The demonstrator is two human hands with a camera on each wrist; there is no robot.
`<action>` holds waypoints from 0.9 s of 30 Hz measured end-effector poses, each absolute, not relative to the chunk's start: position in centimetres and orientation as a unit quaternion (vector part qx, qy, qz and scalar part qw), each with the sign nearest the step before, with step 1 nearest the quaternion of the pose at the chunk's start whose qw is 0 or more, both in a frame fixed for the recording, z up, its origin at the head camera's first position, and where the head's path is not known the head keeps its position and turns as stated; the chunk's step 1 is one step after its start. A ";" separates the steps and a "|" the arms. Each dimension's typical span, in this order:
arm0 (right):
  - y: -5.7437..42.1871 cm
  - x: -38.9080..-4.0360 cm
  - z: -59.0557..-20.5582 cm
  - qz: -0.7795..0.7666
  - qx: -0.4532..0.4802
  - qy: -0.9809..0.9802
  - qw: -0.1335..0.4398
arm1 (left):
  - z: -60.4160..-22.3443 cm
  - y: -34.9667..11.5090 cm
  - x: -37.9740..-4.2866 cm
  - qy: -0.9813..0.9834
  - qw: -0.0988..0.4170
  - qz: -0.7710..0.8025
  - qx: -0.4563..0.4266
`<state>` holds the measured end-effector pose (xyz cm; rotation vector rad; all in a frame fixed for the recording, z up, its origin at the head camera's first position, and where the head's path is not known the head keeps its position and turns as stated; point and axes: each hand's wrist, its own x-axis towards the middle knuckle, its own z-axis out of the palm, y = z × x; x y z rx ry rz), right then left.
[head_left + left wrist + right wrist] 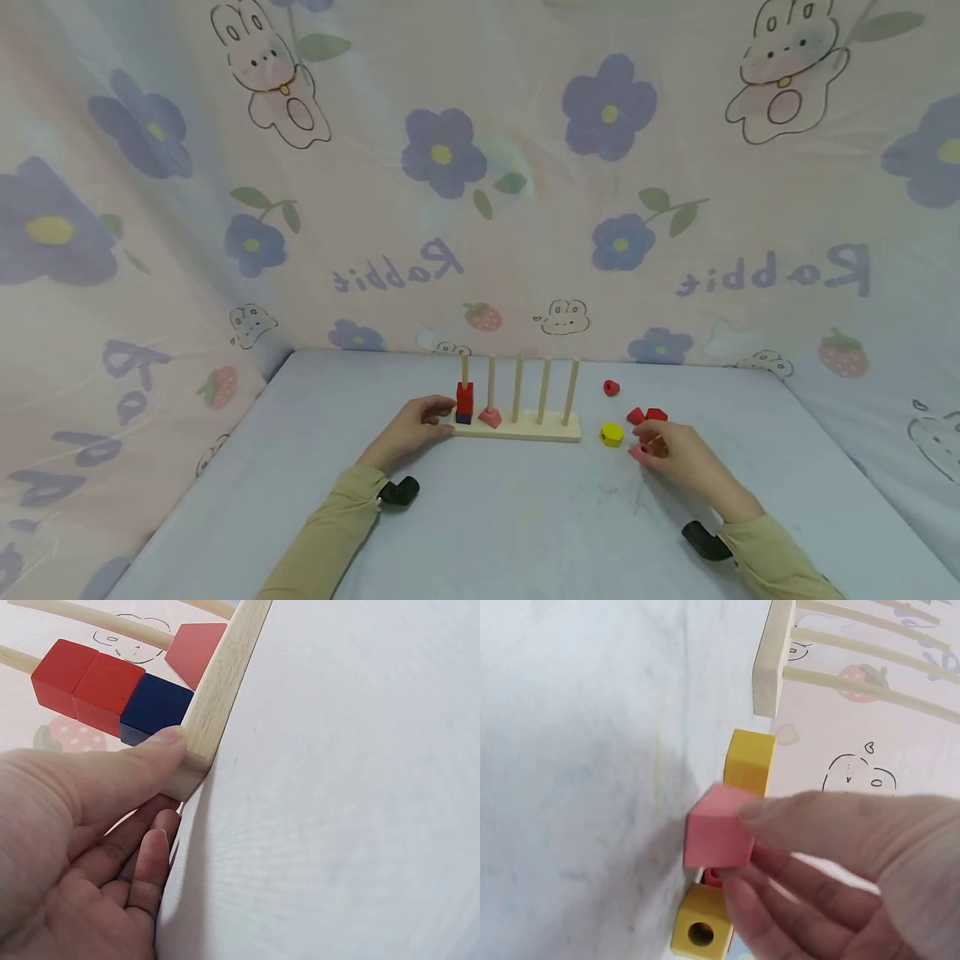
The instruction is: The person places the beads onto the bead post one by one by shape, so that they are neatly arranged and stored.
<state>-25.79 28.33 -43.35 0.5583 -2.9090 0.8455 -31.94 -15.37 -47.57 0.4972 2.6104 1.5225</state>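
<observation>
At the left end of a wooden peg board (551, 432), my left hand (411, 429) grips the base, the thumb on its edge beside a navy block (156, 709). Two red blocks (88, 682) sit against the navy one on the first peg. A pink block (490, 418) with slanted sides is on the second peg; three other pegs are bare. To the right of the board, my right hand (682, 458) pinches another pink block (720, 829) between thumb and fingers. Close to it are a yellow block (611, 434) and a second yellow block (701, 922) with a hole.
Loose red blocks lie behind the right hand, one red block (611, 388) farther back and another red block (656, 414) nearer. A white cloth (510, 525) covers the table. A printed curtain (525, 225) hangs along the back and left side.
</observation>
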 end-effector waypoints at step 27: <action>25.4 -27.8 -35.8 0.311 0.330 -0.885 0.107 | -47.4 -15.7 -31.9 0.846 0.041 0.500 0.179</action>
